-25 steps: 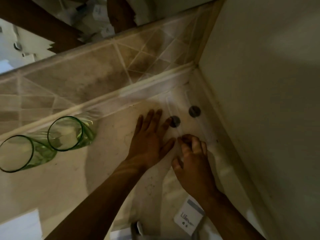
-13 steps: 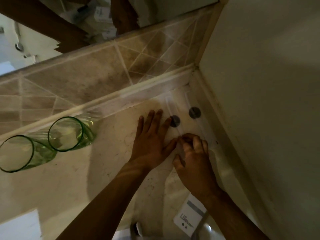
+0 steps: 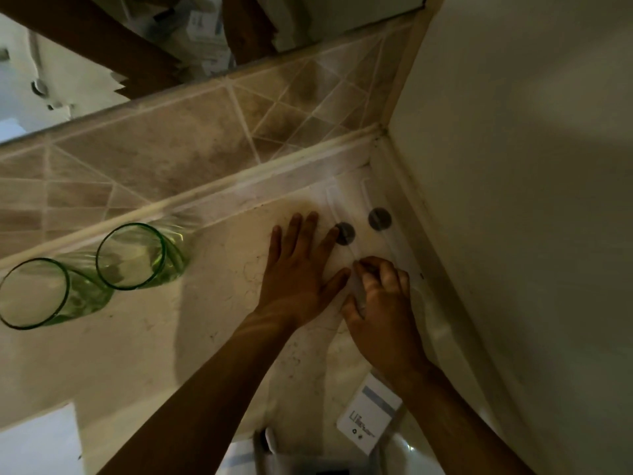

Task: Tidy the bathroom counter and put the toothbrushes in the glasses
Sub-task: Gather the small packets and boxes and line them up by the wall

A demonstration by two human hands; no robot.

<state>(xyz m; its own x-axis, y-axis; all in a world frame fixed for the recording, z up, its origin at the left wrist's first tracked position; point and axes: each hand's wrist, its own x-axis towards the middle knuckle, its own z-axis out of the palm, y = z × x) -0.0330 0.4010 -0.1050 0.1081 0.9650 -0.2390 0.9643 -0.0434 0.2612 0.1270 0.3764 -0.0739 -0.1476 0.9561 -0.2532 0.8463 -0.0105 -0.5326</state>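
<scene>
Moved: almost nothing; our hands stay in the corner as before.
Glasses: two green glasses (image 3: 130, 257) stand at the left by the tiles, both with nothing in them.
Left hand: our left hand (image 3: 298, 269) lies flat and wide on the counter (image 3: 137, 354).
Right hand: our right hand (image 3: 380, 296) curls and pinches a clear wrapped toothbrush pack (image 3: 346, 234).
Left to do: we think almost all; no toothbrush is in a glass yet.

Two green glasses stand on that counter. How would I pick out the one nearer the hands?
Start at the tiled wall strip under the mirror and drop to the counter below it. Two empty green glasses stand side by side there, left of both hands. Yours is the right-hand glass, closer to the tiles; the other glass sits at the picture's left edge.
</scene>
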